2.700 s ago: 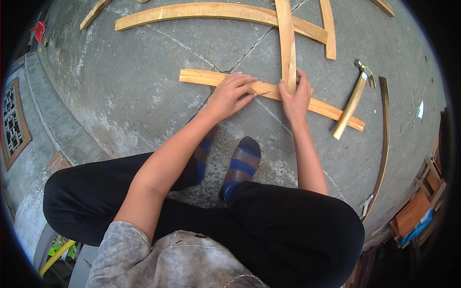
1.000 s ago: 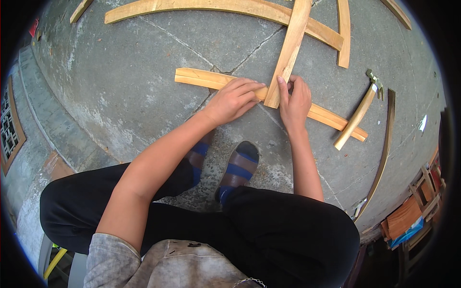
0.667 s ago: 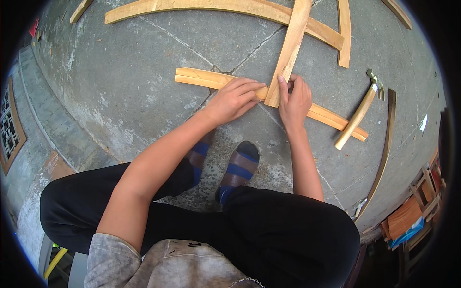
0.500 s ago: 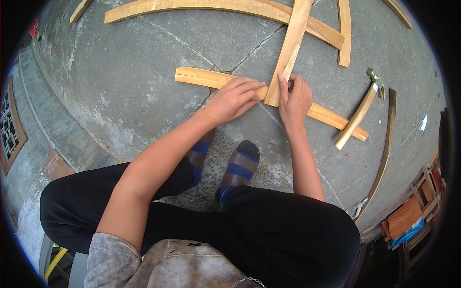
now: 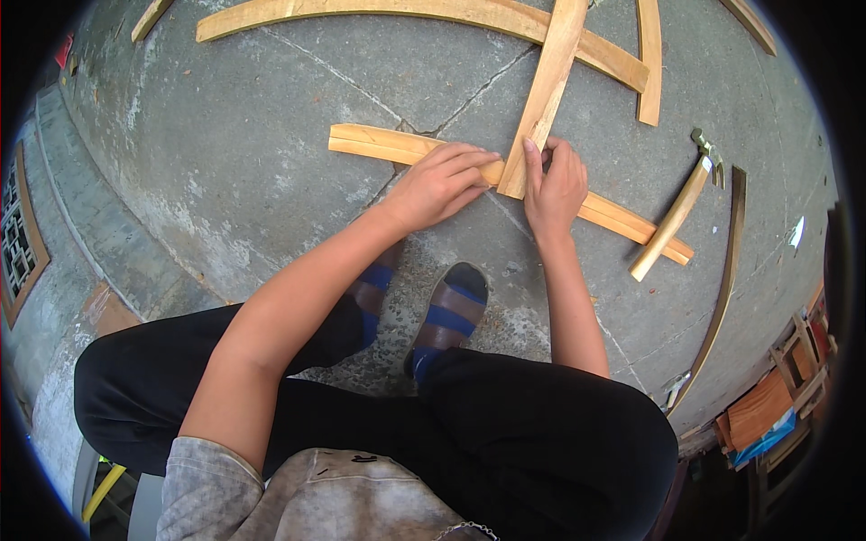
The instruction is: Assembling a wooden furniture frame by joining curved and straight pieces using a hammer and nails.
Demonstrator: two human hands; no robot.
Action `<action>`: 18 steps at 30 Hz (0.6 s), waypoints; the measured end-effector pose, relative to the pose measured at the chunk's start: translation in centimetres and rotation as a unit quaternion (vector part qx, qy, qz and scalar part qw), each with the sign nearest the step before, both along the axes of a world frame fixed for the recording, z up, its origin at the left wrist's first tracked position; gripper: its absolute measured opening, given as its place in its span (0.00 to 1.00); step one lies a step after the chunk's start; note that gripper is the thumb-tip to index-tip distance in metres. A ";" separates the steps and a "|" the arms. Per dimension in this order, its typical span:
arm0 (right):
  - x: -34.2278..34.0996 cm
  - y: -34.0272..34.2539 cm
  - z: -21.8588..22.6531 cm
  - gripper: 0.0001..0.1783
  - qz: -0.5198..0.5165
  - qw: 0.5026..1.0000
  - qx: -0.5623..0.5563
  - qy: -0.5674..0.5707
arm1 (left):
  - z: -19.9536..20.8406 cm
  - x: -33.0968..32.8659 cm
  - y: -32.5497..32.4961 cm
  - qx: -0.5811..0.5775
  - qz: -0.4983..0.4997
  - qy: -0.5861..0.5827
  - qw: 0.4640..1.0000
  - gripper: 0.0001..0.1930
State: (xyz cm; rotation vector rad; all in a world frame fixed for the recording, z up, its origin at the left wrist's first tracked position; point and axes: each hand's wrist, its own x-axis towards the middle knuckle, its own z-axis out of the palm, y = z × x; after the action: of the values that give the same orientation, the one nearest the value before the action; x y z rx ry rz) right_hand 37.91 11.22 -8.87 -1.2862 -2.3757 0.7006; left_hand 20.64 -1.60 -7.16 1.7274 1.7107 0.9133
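- The left hand (image 5: 442, 185) appears closed around the pale crosspiece (image 5: 379, 142), thumb on its near side and fingers over its far side; if that hold loosens, the crosspiece could swivel.
- The right hand (image 5: 557, 185) has its thumb against the edge of the long plank (image 5: 546, 90); whether its bent fingers close on the plank or the crosspiece, I cannot tell. Uneven thumb pressure could push the plank askew.
- The plank's near end lies over the crosspiece between both hands and juts slightly past it, so fingers at that crossing could get pinched.
- Farther up, the plank crosses a curved board (image 5: 397, 9); if that shifts, the near end could swing too.
- Out to the right, the hammer (image 5: 672, 218) rests its handle across the crosspiece's end; a jolt could roll it off.
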 end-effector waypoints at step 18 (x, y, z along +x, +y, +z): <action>-0.1 -0.2 0.1 0.18 -0.011 0.999 -0.001 -0.045 | -0.7 -0.2 -0.4 0.002 0.010 -0.013 1.000 0.17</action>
State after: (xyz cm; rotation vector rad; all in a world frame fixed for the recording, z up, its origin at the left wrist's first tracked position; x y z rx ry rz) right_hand 37.81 11.06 -8.73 -1.3698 -2.4279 0.6521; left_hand 20.46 -1.99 -7.88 1.6966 1.7119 0.9451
